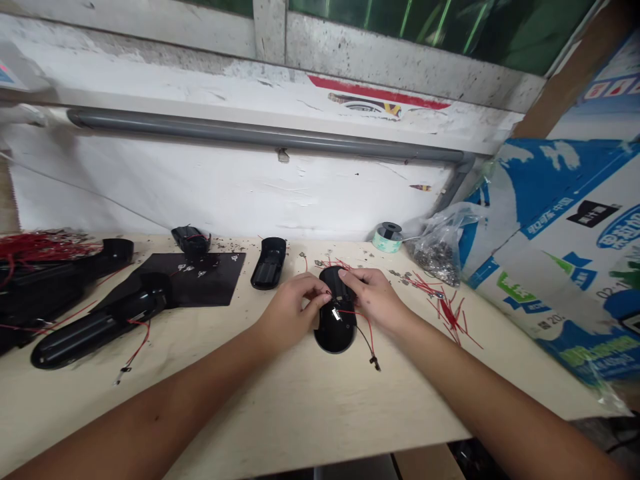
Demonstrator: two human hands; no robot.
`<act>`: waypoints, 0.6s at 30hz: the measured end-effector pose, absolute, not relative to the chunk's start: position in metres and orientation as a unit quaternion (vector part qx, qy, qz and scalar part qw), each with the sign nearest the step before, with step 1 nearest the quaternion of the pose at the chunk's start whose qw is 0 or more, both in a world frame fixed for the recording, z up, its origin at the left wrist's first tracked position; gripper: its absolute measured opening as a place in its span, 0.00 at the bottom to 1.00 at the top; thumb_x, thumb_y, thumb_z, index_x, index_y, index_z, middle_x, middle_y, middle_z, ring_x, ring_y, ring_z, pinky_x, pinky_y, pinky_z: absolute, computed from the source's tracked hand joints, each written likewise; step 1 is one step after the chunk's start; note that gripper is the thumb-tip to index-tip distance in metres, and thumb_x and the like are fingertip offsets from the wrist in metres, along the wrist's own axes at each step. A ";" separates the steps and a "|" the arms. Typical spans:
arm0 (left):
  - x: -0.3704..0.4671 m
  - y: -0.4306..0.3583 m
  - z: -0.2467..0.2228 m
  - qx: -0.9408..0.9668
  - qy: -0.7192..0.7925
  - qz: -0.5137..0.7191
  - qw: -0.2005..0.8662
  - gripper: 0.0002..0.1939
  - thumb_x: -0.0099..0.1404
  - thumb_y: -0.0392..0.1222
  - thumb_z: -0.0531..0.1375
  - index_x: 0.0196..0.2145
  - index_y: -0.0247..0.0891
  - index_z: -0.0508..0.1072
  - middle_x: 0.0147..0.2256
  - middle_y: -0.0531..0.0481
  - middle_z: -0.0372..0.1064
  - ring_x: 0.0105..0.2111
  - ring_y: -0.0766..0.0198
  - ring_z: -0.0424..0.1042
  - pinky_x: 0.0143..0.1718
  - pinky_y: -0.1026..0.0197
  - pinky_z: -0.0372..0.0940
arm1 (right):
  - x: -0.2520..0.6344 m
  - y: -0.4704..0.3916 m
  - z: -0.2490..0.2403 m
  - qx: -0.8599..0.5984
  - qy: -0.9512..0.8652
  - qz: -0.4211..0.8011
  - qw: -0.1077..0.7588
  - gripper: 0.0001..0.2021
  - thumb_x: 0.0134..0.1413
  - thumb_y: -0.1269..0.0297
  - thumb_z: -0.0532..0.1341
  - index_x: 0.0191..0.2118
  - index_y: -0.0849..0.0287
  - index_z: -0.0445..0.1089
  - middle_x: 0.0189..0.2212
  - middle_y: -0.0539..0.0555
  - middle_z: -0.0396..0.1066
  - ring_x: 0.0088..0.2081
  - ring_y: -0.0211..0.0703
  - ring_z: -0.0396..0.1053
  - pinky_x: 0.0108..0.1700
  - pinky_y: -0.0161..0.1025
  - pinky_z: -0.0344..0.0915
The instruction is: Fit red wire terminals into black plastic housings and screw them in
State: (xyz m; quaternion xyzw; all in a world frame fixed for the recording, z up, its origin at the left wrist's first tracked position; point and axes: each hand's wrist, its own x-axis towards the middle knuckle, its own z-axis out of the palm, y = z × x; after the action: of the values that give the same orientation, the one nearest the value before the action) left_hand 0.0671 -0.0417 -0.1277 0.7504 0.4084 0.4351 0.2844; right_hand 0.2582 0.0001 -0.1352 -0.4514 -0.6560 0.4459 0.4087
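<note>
A glossy black housing (336, 333) lies on the table in front of me, its rounded end toward me. Red and black wires run from it to a small black connector (375, 363) on the right. My right hand (373, 293) grips the housing's upper right edge, thumb on top. The thumb and fingertips of my left hand (297, 308) are pinched together over the housing's left side; what they hold, if anything, is too small to make out.
Black housings (100, 327) and red wires (40, 248) fill the left. Another housing (269, 263) lies behind my left hand. At right are a tape roll (387, 239), a bag of metal parts (440, 250), loose red wires (451, 317) and a printed carton (565, 267).
</note>
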 end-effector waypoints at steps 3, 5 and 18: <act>0.066 -0.043 -0.125 0.759 0.402 0.443 0.258 0.06 0.67 0.38 0.57 0.34 0.37 0.73 0.34 0.51 0.70 0.36 0.66 0.68 0.41 0.60 0.62 | 0.259 0.000 -0.134 -0.460 -0.656 0.436 0.409 0.27 0.54 0.40 0.60 0.30 0.65 0.71 0.26 0.54 0.67 0.27 0.38 0.62 0.30 0.33 0.58; 0.066 -0.042 -0.125 0.753 0.402 0.444 0.273 0.07 0.68 0.39 0.57 0.34 0.37 0.73 0.35 0.51 0.70 0.37 0.66 0.68 0.40 0.60 0.63 | 0.258 -0.001 -0.132 -0.460 -0.665 0.425 0.407 0.28 0.53 0.39 0.60 0.29 0.66 0.71 0.26 0.55 0.67 0.29 0.39 0.63 0.31 0.33 0.59; 0.066 -0.040 -0.126 0.750 0.407 0.431 0.293 0.06 0.67 0.38 0.57 0.35 0.37 0.74 0.35 0.49 0.70 0.37 0.65 0.68 0.39 0.60 0.64 | 0.257 -0.003 -0.132 -0.456 -0.659 0.453 0.391 0.27 0.53 0.40 0.61 0.30 0.66 0.73 0.26 0.55 0.68 0.28 0.38 0.63 0.31 0.34 0.58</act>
State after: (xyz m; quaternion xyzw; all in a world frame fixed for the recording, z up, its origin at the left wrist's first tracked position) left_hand 0.0658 -0.0404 -0.1262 0.7500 0.4071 0.4312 0.2929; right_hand 0.2565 -0.0028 -0.1319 -0.4564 -0.6589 0.4526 0.3908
